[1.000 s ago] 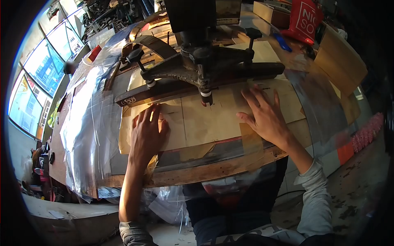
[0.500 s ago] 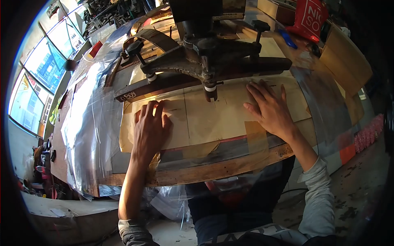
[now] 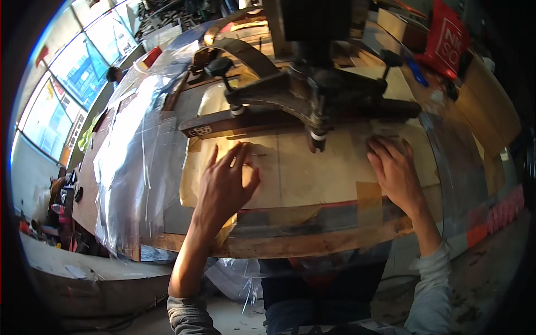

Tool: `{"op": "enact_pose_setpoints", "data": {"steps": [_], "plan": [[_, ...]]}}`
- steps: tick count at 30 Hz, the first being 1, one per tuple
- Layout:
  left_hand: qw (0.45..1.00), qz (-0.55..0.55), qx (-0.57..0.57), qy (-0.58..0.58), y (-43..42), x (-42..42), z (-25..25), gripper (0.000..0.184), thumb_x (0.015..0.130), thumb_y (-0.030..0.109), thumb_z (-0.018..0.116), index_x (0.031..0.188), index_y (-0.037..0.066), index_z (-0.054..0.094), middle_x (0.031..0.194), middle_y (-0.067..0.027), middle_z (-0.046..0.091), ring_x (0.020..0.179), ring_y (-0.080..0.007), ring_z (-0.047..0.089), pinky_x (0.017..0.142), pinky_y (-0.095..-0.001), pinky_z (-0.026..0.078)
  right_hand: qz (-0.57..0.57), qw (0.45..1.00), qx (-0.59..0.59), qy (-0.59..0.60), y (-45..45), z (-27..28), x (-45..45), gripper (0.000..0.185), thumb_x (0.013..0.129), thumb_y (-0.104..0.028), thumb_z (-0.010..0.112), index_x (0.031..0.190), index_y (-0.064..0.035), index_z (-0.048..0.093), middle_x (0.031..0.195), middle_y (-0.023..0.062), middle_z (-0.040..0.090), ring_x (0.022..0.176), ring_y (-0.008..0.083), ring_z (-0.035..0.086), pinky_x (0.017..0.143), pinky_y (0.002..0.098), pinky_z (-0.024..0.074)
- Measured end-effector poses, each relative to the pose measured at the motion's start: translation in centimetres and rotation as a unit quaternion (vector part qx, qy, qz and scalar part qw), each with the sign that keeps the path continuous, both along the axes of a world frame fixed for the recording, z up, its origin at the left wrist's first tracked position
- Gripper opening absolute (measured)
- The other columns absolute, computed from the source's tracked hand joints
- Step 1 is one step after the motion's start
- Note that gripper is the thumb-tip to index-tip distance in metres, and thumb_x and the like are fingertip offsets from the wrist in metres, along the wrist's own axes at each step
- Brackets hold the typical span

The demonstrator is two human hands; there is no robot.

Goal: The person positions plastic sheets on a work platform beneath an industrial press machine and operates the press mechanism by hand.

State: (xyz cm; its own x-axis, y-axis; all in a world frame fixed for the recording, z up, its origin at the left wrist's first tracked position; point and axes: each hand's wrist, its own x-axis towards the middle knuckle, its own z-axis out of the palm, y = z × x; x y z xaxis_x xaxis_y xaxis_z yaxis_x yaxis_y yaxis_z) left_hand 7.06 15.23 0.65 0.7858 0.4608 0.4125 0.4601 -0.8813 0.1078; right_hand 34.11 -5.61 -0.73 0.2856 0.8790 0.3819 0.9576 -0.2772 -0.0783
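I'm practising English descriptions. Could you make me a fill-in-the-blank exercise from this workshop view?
Of the bare left hand and bare right hand over the flat, pale yellow sheet, the one nearer the translucent tan tape strip is the ____.
The dark metal bar bears pale markings near its ____ end in the picture.
The lettering on the bright red bag is ____.

Missing words: right; left; white.

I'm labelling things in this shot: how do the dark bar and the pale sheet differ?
The bar is dark; the sheet is pale yellow. The bar is narrow; the sheet is broad. The bar has pale markings at one end; the sheet has a thin line. Both stretch sideways across the table.
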Motion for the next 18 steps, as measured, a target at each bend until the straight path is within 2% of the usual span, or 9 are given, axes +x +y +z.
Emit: {"op": "enact_pose_setpoints", "data": {"steps": [3, 5, 18], "plan": [[1.0, -0.007, -0.014, 0.019, -0.3, -0.4, 0.2, 0.055, 0.086, 0.033, 0.061, 0.124, -0.006, 0.055, 0.124, -0.0223, 0.059, 0.119, -0.0299, 0.056, 0.113, -0.0478, 0.027, 0.005, 1.0, -0.004, -0.013, -0.5, 0.8, -0.9, 0.047, 0.091, -0.035, 0.06, 0.125, -0.0031, 0.055, 0.13, 0.0127, 0.054, 0.119, 0.0265, 0.052, 0.105, 0.055, 0.0296], [1.0, -0.006, -0.006, 0.02, -0.6, -0.2, 0.3, 0.055, 0.083, 0.028, 0.066, 0.126, -0.005, 0.055, 0.125, -0.0205, 0.059, 0.117, -0.0299, 0.057, 0.114, -0.0475, 0.028, -0.004, 1.0, -0.024, -0.004, -0.5, 0.6, -1.0, 0.052, 0.09, -0.036, 0.06, 0.13, -0.0041, 0.051, 0.135, 0.0132, 0.051, 0.124, 0.0273, 0.049, 0.106, 0.0587, 0.0269], [1.0, -0.011, -0.023, 0.016, 0.5, 0.1, -0.4, 0.057, 0.084, 0.025, 0.063, 0.129, -0.009, 0.05, 0.132, -0.0238, 0.052, 0.122, -0.0338, 0.053, 0.112, -0.0455, 0.032, -0.03, 0.999, -0.025, -0.022, 0.3, 0.4, -1.1, 0.05, 0.091, -0.034, 0.059, 0.13, -0.0055, 0.052, 0.136, 0.012, 0.051, 0.126, 0.027, 0.047, 0.107, 0.0589, 0.0259]]}}
